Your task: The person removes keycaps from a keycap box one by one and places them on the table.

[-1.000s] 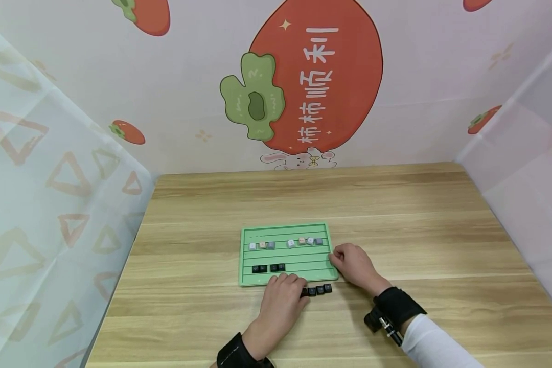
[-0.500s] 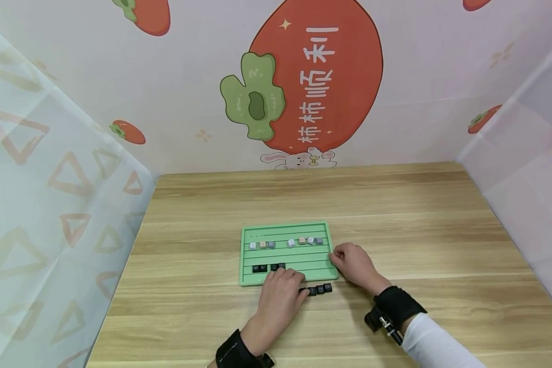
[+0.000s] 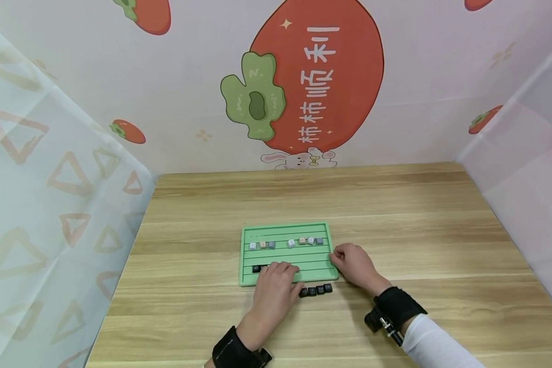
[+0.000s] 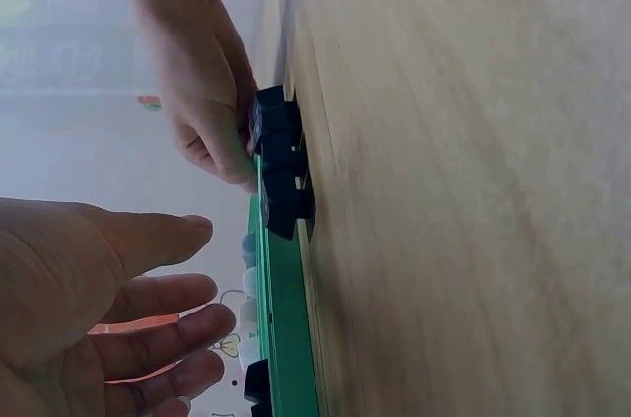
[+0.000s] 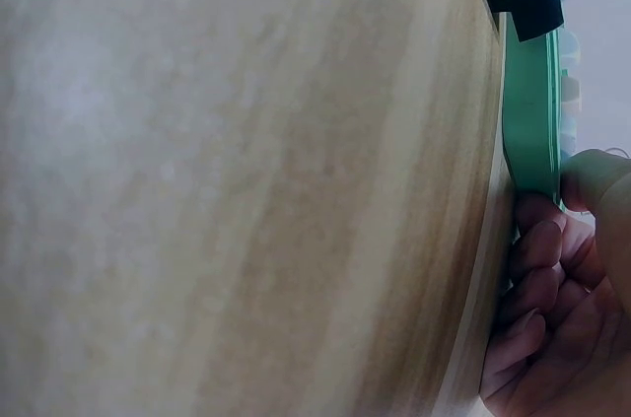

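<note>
A green ridged tray [image 3: 310, 259] lies on the wooden table. My right hand [image 3: 354, 267] grips its right edge, thumb [image 5: 595, 178] over the rim and the other fingers curled against the side. My left hand [image 3: 274, 289] hovers over the tray's front edge with fingers loosely extended; nothing shows between thumb and fingers in the left wrist view. Beneath it, black keycaps [image 3: 256, 269] sit in a front groove, partly hidden by its fingers. Just in front of the tray, several more black keycaps [image 3: 320, 290] stand in a row on the table, near the left thumb.
White, beige and grey keycaps [image 3: 291, 244] sit in two groups along a groove toward the tray's back. Wooden tabletop [image 3: 188, 266] surrounds the tray. A printed cloth backdrop [image 3: 188, 92] rises behind the table, with cloth sides at left and right.
My left hand has moved left and slightly forward over the tray, away from the row on the table, now covering some front-groove keycaps. The right hand has stayed at the tray edge.
</note>
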Tool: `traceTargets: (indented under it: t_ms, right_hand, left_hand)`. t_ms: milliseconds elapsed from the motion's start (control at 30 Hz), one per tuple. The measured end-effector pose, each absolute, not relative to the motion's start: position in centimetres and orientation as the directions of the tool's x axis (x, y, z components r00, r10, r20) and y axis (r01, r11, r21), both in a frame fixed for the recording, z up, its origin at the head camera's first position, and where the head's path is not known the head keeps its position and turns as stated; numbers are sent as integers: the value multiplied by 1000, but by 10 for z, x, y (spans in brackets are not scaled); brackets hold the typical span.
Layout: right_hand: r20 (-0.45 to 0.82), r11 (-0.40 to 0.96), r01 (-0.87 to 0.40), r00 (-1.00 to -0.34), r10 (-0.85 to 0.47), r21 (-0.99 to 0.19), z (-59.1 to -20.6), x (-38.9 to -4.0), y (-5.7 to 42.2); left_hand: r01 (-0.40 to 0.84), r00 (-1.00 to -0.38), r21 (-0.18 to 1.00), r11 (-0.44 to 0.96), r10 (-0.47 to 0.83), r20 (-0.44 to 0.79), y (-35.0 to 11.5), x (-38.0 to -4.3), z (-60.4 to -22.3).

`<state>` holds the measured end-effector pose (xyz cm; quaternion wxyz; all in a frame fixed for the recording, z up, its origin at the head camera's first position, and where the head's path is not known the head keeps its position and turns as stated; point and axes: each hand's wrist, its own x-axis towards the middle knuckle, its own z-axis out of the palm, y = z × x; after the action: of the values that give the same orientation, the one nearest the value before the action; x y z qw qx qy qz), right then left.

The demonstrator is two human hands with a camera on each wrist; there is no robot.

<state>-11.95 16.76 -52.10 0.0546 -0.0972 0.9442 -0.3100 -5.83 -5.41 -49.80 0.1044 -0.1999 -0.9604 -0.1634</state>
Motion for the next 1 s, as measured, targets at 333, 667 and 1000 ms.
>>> traceTargets:
  t_ms: [333, 667, 1000]
  right_hand:
    - [-31, 785, -157, -975, -219, -599, -522, -119, 168]
    - [-34, 784, -154, -976, -217, -601, -523, -120, 168]
    - [-35, 783, -156, -975, -220, -602, -522, -120, 168]
  left_hand:
    - [389, -912, 279, 878, 325, 249, -59, -62, -495]
    - [367, -918, 278, 888, 296, 265, -63, -66, -496]
    - [346, -923, 274, 897, 272, 273, -68, -69, -496]
